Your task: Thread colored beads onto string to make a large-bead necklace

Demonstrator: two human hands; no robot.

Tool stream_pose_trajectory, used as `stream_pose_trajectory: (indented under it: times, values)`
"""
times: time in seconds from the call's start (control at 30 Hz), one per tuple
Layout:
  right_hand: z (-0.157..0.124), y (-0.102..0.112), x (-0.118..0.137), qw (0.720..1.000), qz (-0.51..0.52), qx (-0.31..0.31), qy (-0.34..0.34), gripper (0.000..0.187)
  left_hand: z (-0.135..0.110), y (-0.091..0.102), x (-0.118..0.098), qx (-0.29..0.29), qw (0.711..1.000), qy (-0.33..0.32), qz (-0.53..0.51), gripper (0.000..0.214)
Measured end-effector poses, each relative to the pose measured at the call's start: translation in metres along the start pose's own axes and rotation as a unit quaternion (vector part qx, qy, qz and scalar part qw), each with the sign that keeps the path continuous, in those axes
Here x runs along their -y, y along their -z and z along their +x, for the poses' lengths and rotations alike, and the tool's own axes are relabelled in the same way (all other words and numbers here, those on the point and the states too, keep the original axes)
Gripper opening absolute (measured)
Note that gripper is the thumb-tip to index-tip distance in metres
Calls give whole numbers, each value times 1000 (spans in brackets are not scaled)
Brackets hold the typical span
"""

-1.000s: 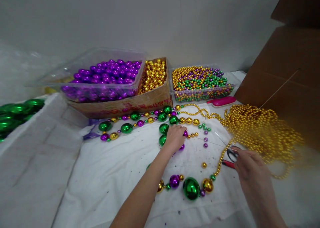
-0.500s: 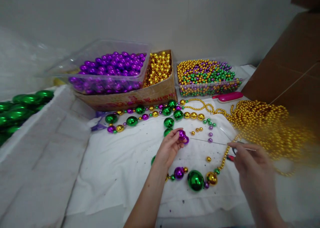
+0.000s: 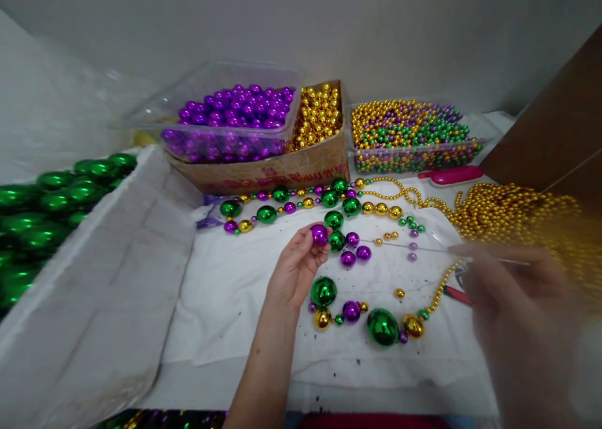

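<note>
My left hand pinches a shiny purple bead between thumb and fingers. From close to that bead a long thin needle stretches right into my right hand, whose closed fingers are smeared by motion. Loose purple beads lie just right of my left hand, beside green beads. Below, a partly strung length with a large green bead joins a string of small gold beads. Part of a red-handled tool shows by my right hand.
Behind the white cloth stand a clear bin of purple beads, a cardboard box with gold beads, and a bin of small mixed beads. A foam box wall borders the left; piled gold strands lie right.
My right hand has moved right, drawing the needle away from my left hand. My left hand now shows one purple bead, and several purple ones lie beside it. The view has shifted slightly.
</note>
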State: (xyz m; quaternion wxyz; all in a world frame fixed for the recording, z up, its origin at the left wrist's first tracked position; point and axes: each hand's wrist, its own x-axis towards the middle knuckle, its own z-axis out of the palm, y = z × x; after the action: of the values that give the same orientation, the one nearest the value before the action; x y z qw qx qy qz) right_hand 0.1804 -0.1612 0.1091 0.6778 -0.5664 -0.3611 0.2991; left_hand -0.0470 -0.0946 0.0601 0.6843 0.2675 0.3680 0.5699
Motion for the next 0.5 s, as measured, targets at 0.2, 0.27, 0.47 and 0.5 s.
stream_pose_trajectory:
  times: [0.2, 0.27, 0.47, 0.5]
  values:
    - [-18, 5, -24, 996, -75, 43, 24, 9, -3, 2, 48, 1, 990, 123, -72, 23]
    - [-22, 7, -25, 995, -85, 40, 38, 9, -1, 1, 55, -5, 985, 145, -98, 18]
    - [-23, 3, -18, 988, -108, 29, 106, 4, 0, -4, 55, -17, 978, 164, -126, 12]
    - [-23, 2, -17, 987, -110, 29, 116, 4, 0, -4, 55, -18, 978, 166, -128, 12]
